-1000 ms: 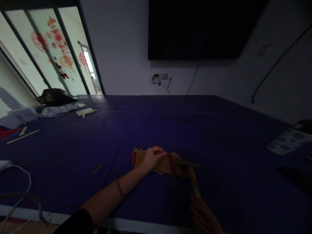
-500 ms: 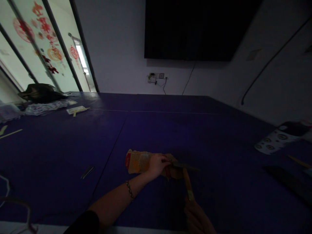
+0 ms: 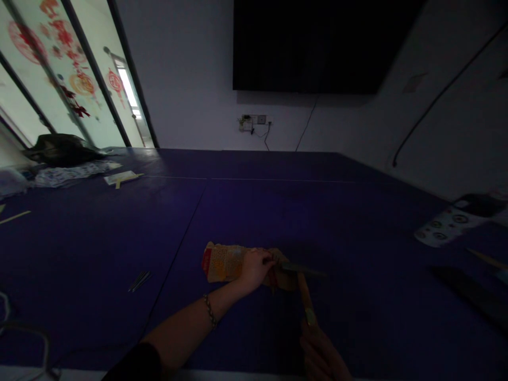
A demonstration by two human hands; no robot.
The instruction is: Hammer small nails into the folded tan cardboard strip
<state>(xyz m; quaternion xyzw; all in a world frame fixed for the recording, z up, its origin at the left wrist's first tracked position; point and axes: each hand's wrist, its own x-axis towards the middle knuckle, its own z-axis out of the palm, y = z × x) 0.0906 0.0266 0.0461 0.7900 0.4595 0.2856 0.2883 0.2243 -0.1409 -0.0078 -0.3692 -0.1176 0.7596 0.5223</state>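
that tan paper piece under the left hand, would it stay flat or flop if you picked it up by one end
Probably floppy: the tan paper piece looks thin and creased, with an uneven edge. It likely slides easily on the smooth blue table, which may be why the left hand presses it down. It seems light enough to lift with fingertips.

Dark blue desk (image 3: 257, 211) fills the room. Black screen (image 3: 317, 45) on the far wall, socket (image 3: 254, 120) with cable below it. Far left: dark bag (image 3: 59, 149), patterned cloth (image 3: 67, 173), pale card (image 3: 119, 178). Thin sticks (image 3: 139, 281) near left. Patterned sheet (image 3: 446, 225) at right edge. Windows (image 3: 75, 79) carry red paper cutouts.
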